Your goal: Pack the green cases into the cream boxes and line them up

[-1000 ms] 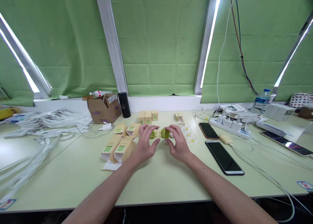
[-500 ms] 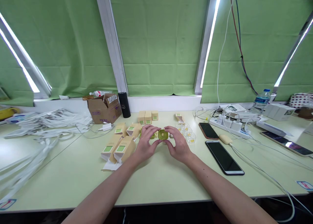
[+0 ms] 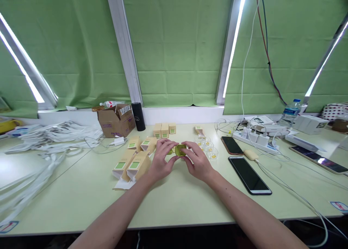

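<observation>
A small square olive-green case (image 3: 179, 150) is held up between my two hands above the table. My left hand (image 3: 162, 161) pinches its left side with thumb and fingers. On the other side, my right hand (image 3: 198, 162) grips it, with fingertips over its right part and inside. Behind my left hand another green piece (image 3: 171, 151) partly shows. Kraft boxes with green labels (image 3: 139, 165) stand to the left of my hands. Clear plastic pieces with yellow centres (image 3: 212, 153) lie just right of my right hand.
Three small kraft boxes (image 3: 164, 128) and an opened one (image 3: 199, 131) stand farther back. Phones (image 3: 250, 174) and a power strip (image 3: 255, 140) with cables lie right. White strips (image 3: 59, 133), a cardboard box (image 3: 115, 124) and a black cylinder (image 3: 138, 116) are left.
The green case has tilted and shifted slightly left. My right hand's fingers have moved left, from its edge onto its right part.
</observation>
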A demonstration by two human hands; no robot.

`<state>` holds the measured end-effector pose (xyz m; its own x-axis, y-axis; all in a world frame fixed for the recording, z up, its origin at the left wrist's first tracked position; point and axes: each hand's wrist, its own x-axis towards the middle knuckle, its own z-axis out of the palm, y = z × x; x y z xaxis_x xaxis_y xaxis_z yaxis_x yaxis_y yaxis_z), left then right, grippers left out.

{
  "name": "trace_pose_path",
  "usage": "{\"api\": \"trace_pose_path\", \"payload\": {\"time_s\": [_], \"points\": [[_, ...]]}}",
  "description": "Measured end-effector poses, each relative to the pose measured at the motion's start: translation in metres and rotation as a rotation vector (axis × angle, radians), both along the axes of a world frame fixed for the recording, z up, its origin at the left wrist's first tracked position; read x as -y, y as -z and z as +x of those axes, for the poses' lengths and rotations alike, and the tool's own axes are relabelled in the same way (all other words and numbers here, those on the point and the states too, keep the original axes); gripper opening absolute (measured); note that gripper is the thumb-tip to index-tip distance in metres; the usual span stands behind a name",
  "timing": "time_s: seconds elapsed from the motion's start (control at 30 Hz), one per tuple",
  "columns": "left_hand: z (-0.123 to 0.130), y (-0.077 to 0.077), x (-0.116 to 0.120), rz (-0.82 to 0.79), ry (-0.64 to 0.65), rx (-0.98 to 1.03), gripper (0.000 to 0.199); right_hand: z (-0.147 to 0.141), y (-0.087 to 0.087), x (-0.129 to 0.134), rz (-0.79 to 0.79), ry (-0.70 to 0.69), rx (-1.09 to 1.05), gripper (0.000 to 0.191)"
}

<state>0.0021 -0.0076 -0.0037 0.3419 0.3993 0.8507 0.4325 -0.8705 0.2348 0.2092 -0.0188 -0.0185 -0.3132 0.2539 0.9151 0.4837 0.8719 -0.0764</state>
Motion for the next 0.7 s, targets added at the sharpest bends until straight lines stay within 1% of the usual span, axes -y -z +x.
{"api": "trace_pose_path", "payload": {"time_s": [0.23,0.5,0.7], "points": [[-0.0008,0.0016,-0.0005,0.029,-0.021,0.004,0.041,-0.0020,-0.0055,0.0032,0.015,0.014,0.029,0.040],[-0.0008,0.0011,-0.0005,0.018,-0.021,0.005,0.041,-0.0019,-0.0042,0.0028,0.009,0.013,-0.010,0.035],[-0.0006,0.0024,-0.0014,0.020,-0.010,0.012,0.042,-0.0024,-0.0028,0.0015,0.021,0.011,-0.025,0.027]]}}
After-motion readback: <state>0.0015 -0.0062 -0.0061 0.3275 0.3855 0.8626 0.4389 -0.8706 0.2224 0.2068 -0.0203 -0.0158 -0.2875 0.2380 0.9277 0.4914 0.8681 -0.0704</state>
